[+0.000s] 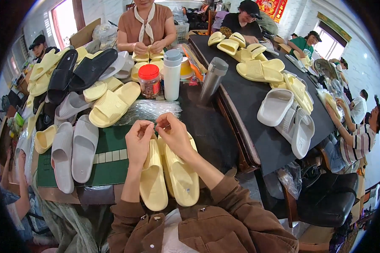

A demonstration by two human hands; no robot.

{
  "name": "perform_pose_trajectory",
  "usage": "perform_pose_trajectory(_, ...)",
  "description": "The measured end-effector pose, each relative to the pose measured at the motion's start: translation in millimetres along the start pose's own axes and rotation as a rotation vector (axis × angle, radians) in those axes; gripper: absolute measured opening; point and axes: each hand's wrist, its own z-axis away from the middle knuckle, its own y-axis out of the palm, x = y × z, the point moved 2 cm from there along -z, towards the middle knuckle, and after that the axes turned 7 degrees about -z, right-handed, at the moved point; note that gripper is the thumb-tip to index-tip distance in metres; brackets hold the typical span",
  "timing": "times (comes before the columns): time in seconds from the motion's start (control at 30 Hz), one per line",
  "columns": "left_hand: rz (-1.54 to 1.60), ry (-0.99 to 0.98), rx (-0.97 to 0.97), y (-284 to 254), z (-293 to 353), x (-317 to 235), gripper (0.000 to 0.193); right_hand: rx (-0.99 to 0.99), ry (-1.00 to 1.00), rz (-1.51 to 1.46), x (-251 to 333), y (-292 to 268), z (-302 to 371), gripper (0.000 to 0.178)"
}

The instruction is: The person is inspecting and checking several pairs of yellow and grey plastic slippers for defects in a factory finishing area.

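Observation:
A pair of pale yellow slide slippers, the left one and the right one, lies side by side in front of me, open heels toward my body. Over their toe ends my left hand and my right hand meet, thumbs and fingertips pinched. Something tiny and thin seems to be between the fingertips, too small to name. Both wrists pass close above the slippers. Just beyond my hands is a pile of clear plastic bags. A green mat with a row of whitish labels lies to the left.
Grey slippers rest on the mat, below a heap of yellow and black slippers. Ahead stand a red-lidded jar, a white bottle and a grey tumbler. More slippers cover the right table; several people work around.

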Motion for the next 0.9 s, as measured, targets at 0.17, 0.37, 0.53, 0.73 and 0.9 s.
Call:
perform_pose_trajectory(0.17,0.022,-0.011,-0.010,-1.6,-2.2,5.1,0.007,-0.012,-0.010,-0.010,-1.2,-2.6,-2.2,0.015)
perform_pose_trajectory(0.37,0.022,0.010,-0.007,-2.1,-3.1,5.4,0.008,-0.049,-0.056,-0.017,1.1,-2.9,-3.0,0.018)
perform_pose_trajectory(0.53,0.060,-0.022,0.002,1.7,-2.3,4.0,0.010,-0.041,-0.170,0.061,10.5,-3.7,-3.3,0.021)
perform_pose_trajectory(0.73,-0.086,0.041,0.015,2.9,-0.4,3.2,0.007,0.026,-0.399,0.204,16.4,-2.5,-5.5,0.020)
perform_pose_trajectory(0.9,-0.123,0.029,0.043,0.8,-0.6,6.3,0.006,0.063,-0.429,0.185,18.2,-1.7,-5.8,0.015)
